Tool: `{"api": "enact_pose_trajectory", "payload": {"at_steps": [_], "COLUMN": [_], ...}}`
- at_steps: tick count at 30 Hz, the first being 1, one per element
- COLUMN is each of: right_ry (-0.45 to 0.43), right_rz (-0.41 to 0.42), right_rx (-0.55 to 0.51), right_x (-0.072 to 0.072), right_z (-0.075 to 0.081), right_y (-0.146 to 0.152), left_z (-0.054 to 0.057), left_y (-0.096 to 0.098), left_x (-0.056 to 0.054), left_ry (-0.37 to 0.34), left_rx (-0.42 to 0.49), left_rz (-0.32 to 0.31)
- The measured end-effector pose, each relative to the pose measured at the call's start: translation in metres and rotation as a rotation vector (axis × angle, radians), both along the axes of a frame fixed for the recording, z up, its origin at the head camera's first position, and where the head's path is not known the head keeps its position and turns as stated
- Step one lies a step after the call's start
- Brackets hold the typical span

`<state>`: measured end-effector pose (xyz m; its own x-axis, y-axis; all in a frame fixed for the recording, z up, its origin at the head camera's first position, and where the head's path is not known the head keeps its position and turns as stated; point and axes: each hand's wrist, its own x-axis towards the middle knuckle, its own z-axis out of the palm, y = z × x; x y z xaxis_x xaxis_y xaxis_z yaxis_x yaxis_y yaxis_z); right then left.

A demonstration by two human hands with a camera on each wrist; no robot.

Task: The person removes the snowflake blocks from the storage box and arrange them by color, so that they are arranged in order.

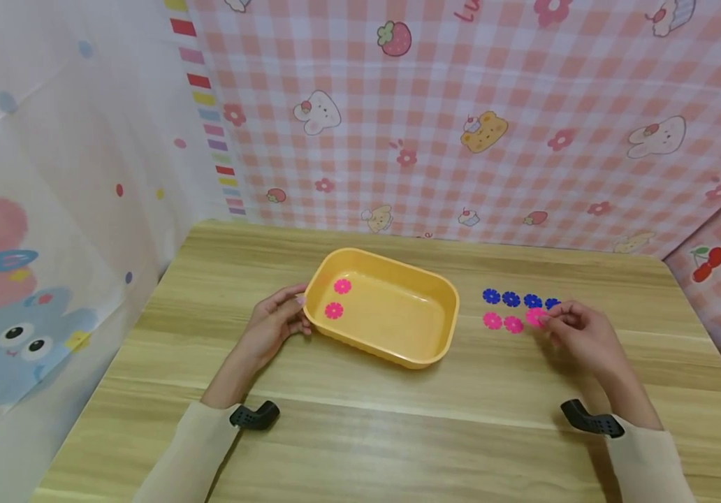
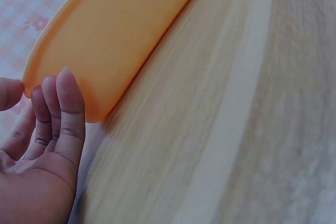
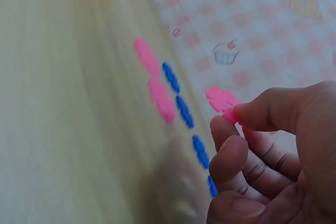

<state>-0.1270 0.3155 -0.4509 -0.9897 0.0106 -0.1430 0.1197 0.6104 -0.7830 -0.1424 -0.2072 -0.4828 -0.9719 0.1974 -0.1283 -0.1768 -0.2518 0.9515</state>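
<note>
A yellow rectangular tub (image 1: 392, 353) stands on the table, with two pink flower-shaped discs (image 1: 334, 310) lying inside at its left end. My left hand (image 1: 272, 323) pinches the tub's left rim, thumb on top and fingers against the outer wall (image 2: 121, 35). Off to the right of the tub, my right hand (image 1: 587, 339) pinches one pink flower disc (image 3: 220, 99) between thumb and fingers, raised above the tabletop. Beneath and left of it, two more pink discs (image 1: 492, 321) lie in a row. Behind them runs a row of several blue flower discs (image 1: 511, 299), the rightmost partly covered by my right hand.
The wood-grain table (image 1: 398, 433) reaches back to a pink checked cloth (image 1: 360, 161) hung behind it. A white patterned cloth (image 1: 84, 244) hangs on the left. Black wrist devices (image 1: 593, 421) sit at both sleeve cuffs.
</note>
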Motion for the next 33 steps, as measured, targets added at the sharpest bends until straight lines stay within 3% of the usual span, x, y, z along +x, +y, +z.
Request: {"api": "enact_pose_trajectory", "payload": {"at_steps": [8, 18, 25, 33], "right_ry": [-0.027, 0.034, 0.009, 0.006], "right_rz": [-0.007, -0.028, -0.018, -0.03], "right_rx": [0.088, 0.226, 0.285, 0.267], "right_x": [-0.001, -0.004, -0.006, -0.004], "right_z": [-0.011, -0.015, -0.014, -0.016], "right_y": [0.006, 0.002, 0.002, 0.002], "left_z": [0.0, 0.0, 0.001, 0.001], "left_y": [0.0, 0.0, 0.0, 0.0], "left_x": [0.0, 0.0, 0.0, 0.0], "left_ry": [-0.001, -0.001, -0.001, -0.001], "left_rx": [0.003, 0.009, 0.013, 0.005], "left_rz": [0.001, 0.005, 0.003, -0.008]}}
